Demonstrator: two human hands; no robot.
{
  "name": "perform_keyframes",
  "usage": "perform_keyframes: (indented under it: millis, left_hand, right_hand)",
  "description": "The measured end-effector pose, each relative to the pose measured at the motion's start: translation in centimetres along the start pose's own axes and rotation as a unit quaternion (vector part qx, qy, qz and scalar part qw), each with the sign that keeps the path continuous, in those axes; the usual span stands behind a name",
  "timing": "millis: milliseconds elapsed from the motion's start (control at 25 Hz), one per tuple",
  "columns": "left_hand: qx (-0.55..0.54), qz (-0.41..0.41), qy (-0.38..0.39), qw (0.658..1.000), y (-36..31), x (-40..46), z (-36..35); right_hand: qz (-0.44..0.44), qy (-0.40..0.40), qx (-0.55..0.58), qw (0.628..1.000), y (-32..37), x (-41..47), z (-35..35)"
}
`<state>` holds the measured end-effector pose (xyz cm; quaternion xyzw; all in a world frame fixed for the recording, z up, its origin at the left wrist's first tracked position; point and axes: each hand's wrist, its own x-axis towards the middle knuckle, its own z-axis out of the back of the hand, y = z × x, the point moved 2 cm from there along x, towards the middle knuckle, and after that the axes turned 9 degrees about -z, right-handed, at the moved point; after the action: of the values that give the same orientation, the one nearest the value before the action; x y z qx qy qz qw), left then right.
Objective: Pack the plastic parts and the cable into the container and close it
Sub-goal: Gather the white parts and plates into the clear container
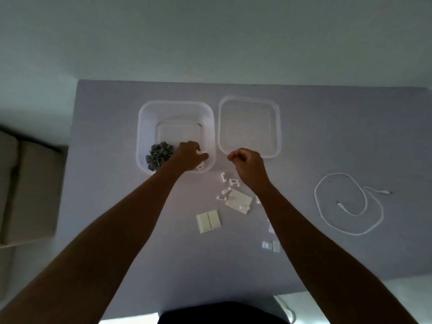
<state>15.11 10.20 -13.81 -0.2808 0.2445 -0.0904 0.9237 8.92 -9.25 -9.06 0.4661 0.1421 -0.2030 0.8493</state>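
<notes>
Both hands reach forward over a pale purple table, seen from above. Left hand dips into the near right corner of a clear plastic container, fingers curled together; a small white part shows just under them, but whether the hand grips it cannot be told. Right hand hovers over the table just right of the container, fingers loosely curled with thumb and forefinger pinched; nothing can be made out between them.

Inside the container, a heap of small grey plastic parts fills the near left corner. Just beside the container, to its right, lies the clear lid, flat on the table and apart from it.

Between the two forearms, small white plastic clips lie scattered near a pale rectangular piece. Nearer the person sits another pale piece, made of two panels. Two small white pieces rest beside the right forearm.

Well to the right, a white cable lies in a loose coil on the table, both ends visible.
</notes>
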Motion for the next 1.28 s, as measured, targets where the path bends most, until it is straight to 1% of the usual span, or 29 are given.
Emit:
perform_keyframes:
  millis: [120, 200, 320, 400, 480, 520, 560, 600, 640, 720, 800, 880, 960, 1040, 1120, 1160, 1200, 1280]
  left_hand:
    - [0.007, -0.014, -0.004, 1.000, -1.2, -0.3, -1.2]
    - [0.015, -0.015, -0.030, 0.999, -1.2, -0.9, -1.8]
    - [0.030, -0.030, -0.087, 0.995, -1.7, -1.7, -1.5]
    - [0.077, -0.018, -0.119, 0.990, -2.3, -2.6, -0.6]
    - [0.110, 0.001, -0.181, 0.977, -3.7, -4.2, -0.3]
    - [0.111, -0.004, -0.216, 0.970, -5.0, -5.2, -0.3]
    - [0.098, -0.025, -0.243, 0.965, -6.8, -6.3, -1.0]
    - [0.070, -0.058, -0.254, 0.963, -8.8, -7.3, -2.2]
    - [0.037, -0.098, -0.246, 0.964, -10.7, -8.2, -3.7]
    - [-0.015, -0.158, -0.194, 0.968, -13.6, -9.9, -7.7]
    - [-0.037, -0.177, -0.115, 0.977, -14.7, -11.1, -11.9]
    - [-0.042, -0.179, -0.031, 0.982, -14.9, -12.1, -15.8]
    - [-0.008, -0.197, 0.024, 0.980, -15.4, -13.0, -18.9]
    - [0.045, -0.234, 0.044, 0.970, -15.9, -13.3, -20.8]
    - [0.083, -0.247, 0.047, 0.964, -16.2, -13.2, -21.7]
    - [0.097, -0.245, 0.045, 0.964, -16.2, -13.2, -21.9]
    - [0.107, -0.240, 0.041, 0.964, -16.2, -13.2, -22.1]
    - [0.103, -0.228, 0.031, 0.968, -16.4, -13.2, -22.4]
  right_hand:
    - [-0.052, -0.018, 0.013, 0.998, -2.8, -0.8, 1.6]
    - [-0.076, -0.020, 0.016, 0.997, -4.2, -1.4, 2.1]
    - [-0.084, -0.043, 0.025, 0.995, -6.2, -2.6, 3.3]
    - [-0.073, -0.072, -0.003, 0.995, -7.8, -3.6, 4.0]
    - [-0.063, -0.112, -0.044, 0.991, -10.2, -5.0, 4.6]
    - [-0.068, -0.129, -0.060, 0.987, -11.5, -5.8, 4.9]
    - [-0.080, -0.141, -0.074, 0.984, -13.0, -6.8, 5.4]
    - [-0.097, -0.144, -0.087, 0.981, -14.6, -7.8, 5.9]
    - [-0.112, -0.141, -0.097, 0.979, -16.1, -8.9, 6.3]
    - [-0.117, -0.128, -0.112, 0.978, -18.5, -10.7, 6.8]
    - [-0.077, -0.103, -0.147, 0.981, -20.0, -12.0, 6.7]
    - [-0.020, -0.078, -0.210, 0.974, -21.6, -12.5, 6.2]
    - [-0.019, -0.074, -0.254, 0.964, -23.1, -12.6, 6.8]
    - [-0.013, -0.095, -0.292, 0.952, -24.2, -12.6, 7.7]
    - [0.041, -0.106, -0.354, 0.928, -24.7, -13.0, 8.3]
    - [0.052, -0.106, -0.372, 0.921, -24.6, -13.4, 8.5]
    - [0.037, -0.105, -0.350, 0.930, -24.7, -13.8, 8.9]
    - [-0.024, -0.114, -0.254, 0.960, -24.8, -14.2, 9.5]
